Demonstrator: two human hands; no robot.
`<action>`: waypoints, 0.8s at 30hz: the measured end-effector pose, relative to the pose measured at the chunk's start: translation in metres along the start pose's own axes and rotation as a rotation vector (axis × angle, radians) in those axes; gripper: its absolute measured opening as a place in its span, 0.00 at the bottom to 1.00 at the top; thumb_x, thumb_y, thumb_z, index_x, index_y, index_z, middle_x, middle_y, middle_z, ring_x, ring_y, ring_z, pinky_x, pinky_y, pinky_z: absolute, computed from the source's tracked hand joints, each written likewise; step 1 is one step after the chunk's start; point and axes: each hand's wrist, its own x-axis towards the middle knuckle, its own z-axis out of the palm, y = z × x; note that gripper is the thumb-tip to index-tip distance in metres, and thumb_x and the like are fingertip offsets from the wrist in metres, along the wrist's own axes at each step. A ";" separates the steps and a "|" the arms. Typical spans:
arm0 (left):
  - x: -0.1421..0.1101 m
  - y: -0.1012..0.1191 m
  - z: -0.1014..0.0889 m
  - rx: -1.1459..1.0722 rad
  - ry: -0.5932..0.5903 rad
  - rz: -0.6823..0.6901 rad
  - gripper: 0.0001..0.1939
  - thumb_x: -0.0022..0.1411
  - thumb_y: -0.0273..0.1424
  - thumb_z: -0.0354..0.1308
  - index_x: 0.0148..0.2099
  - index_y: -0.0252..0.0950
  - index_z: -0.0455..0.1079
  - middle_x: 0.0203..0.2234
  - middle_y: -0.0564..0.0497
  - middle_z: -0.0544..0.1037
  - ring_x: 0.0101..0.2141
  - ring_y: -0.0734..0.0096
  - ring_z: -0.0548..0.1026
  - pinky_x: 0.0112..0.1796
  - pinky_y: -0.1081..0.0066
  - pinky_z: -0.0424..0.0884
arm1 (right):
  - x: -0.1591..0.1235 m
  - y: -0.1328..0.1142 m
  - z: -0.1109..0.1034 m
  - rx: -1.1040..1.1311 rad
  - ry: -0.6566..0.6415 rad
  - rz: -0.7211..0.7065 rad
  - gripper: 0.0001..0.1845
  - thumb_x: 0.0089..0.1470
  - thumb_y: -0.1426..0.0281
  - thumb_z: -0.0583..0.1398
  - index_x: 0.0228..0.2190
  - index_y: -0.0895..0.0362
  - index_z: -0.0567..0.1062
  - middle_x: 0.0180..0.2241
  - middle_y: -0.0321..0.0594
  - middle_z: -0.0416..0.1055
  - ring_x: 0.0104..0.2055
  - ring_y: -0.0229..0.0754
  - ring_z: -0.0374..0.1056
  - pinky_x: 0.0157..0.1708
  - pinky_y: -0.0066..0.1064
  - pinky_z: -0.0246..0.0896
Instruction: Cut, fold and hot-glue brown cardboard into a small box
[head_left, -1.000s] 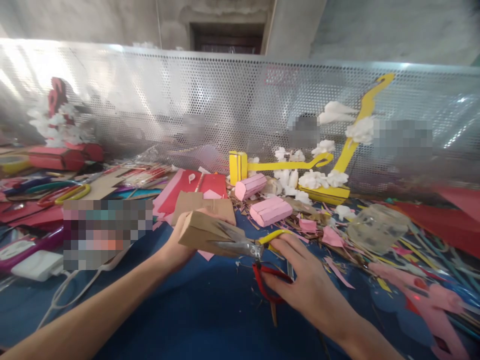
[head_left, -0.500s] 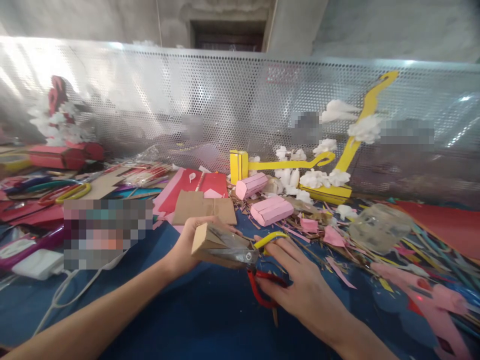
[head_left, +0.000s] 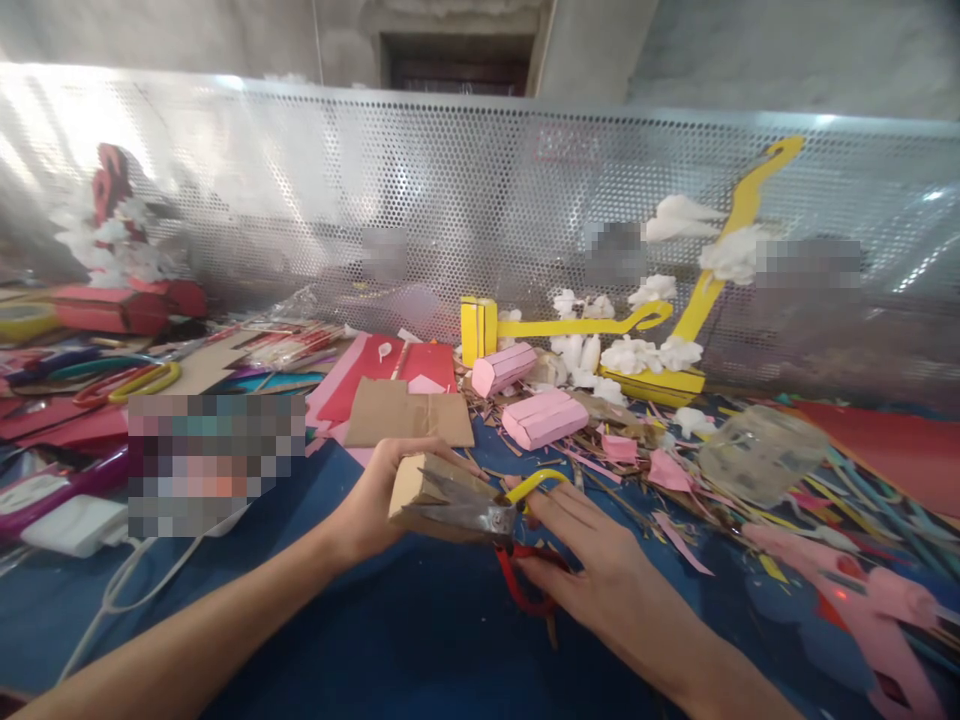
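Observation:
In the middle of the head view, my left hand (head_left: 375, 497) grips a small brown cardboard box (head_left: 411, 482) from its left and far side. My right hand (head_left: 592, 560) has its fingers through the handles of a pair of scissors (head_left: 501, 519), one handle yellow and one red. The metal blades lie along the cardboard and point left. A brown strip hangs down under the red handle. Just beyond my hands a flat cardboard piece (head_left: 405, 412) rests on red and pink sheets, with two pink paper-covered blocks (head_left: 545, 418) to its right.
A pink glue gun (head_left: 847, 580) with a lit red light lies at the right. Yellow shapes with white fluff (head_left: 652, 385) stand by a perforated metal panel (head_left: 450, 200). Scraps litter the blue table (head_left: 315, 640). At left are a white adapter (head_left: 75, 525) and a cable.
The cardboard box has shifted slightly right, and the scissor handles look a little closer together. Both hands keep their hold.

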 end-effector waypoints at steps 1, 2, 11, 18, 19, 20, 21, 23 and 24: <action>0.000 0.000 0.000 0.007 -0.005 0.003 0.15 0.54 0.29 0.74 0.45 0.34 0.82 0.42 0.44 0.87 0.41 0.59 0.85 0.41 0.70 0.79 | 0.000 0.000 0.000 0.000 -0.005 0.004 0.17 0.51 0.85 0.68 0.39 0.55 0.74 0.36 0.39 0.76 0.42 0.47 0.73 0.43 0.36 0.76; 0.000 0.000 0.000 0.009 -0.007 0.008 0.15 0.54 0.28 0.74 0.45 0.34 0.82 0.42 0.44 0.87 0.42 0.59 0.85 0.41 0.71 0.79 | 0.000 -0.001 0.000 -0.001 -0.007 0.005 0.17 0.51 0.85 0.68 0.39 0.55 0.75 0.37 0.39 0.76 0.42 0.47 0.73 0.43 0.36 0.76; 0.002 0.001 -0.001 0.020 -0.037 0.026 0.12 0.57 0.30 0.72 0.44 0.33 0.82 0.41 0.43 0.87 0.42 0.59 0.85 0.43 0.68 0.79 | -0.001 0.003 -0.001 -0.010 0.011 -0.055 0.14 0.56 0.83 0.64 0.42 0.55 0.75 0.35 0.39 0.76 0.40 0.45 0.73 0.40 0.34 0.75; 0.005 0.005 -0.005 -0.086 -0.128 -0.015 0.12 0.58 0.29 0.71 0.44 0.30 0.82 0.42 0.39 0.87 0.43 0.53 0.86 0.43 0.66 0.81 | -0.003 0.007 0.002 0.010 -0.028 -0.092 0.12 0.60 0.81 0.63 0.42 0.55 0.73 0.36 0.39 0.77 0.40 0.45 0.74 0.39 0.33 0.74; 0.005 0.005 -0.006 -0.101 -0.145 -0.012 0.12 0.58 0.29 0.70 0.44 0.30 0.82 0.42 0.38 0.87 0.43 0.53 0.86 0.43 0.65 0.81 | -0.004 0.007 0.001 0.012 -0.041 -0.093 0.12 0.60 0.81 0.62 0.43 0.55 0.73 0.37 0.39 0.77 0.40 0.45 0.74 0.39 0.34 0.74; 0.006 0.005 -0.007 -0.112 -0.160 -0.010 0.11 0.59 0.29 0.70 0.44 0.30 0.82 0.42 0.38 0.87 0.43 0.54 0.86 0.43 0.65 0.81 | -0.004 0.007 0.001 0.012 -0.053 -0.092 0.12 0.60 0.81 0.62 0.43 0.55 0.73 0.37 0.39 0.78 0.40 0.45 0.75 0.39 0.34 0.73; 0.006 0.005 -0.007 -0.121 -0.171 -0.010 0.11 0.59 0.29 0.70 0.44 0.30 0.82 0.42 0.38 0.87 0.42 0.55 0.86 0.44 0.65 0.81 | -0.003 0.006 0.000 0.012 -0.063 -0.086 0.12 0.60 0.81 0.62 0.43 0.54 0.73 0.37 0.39 0.77 0.40 0.45 0.75 0.39 0.34 0.73; 0.007 0.003 -0.007 -0.127 -0.178 -0.012 0.11 0.60 0.30 0.70 0.44 0.31 0.82 0.42 0.38 0.87 0.42 0.56 0.86 0.43 0.65 0.81 | -0.003 0.005 -0.003 0.016 -0.077 -0.065 0.10 0.61 0.80 0.61 0.40 0.54 0.72 0.35 0.38 0.76 0.37 0.45 0.74 0.37 0.34 0.72; 0.007 0.002 -0.008 -0.122 -0.175 -0.009 0.11 0.59 0.30 0.70 0.44 0.30 0.82 0.42 0.38 0.87 0.42 0.56 0.86 0.43 0.66 0.81 | -0.002 0.004 -0.004 0.022 -0.084 -0.048 0.09 0.61 0.80 0.61 0.38 0.53 0.72 0.33 0.37 0.75 0.36 0.44 0.74 0.36 0.33 0.71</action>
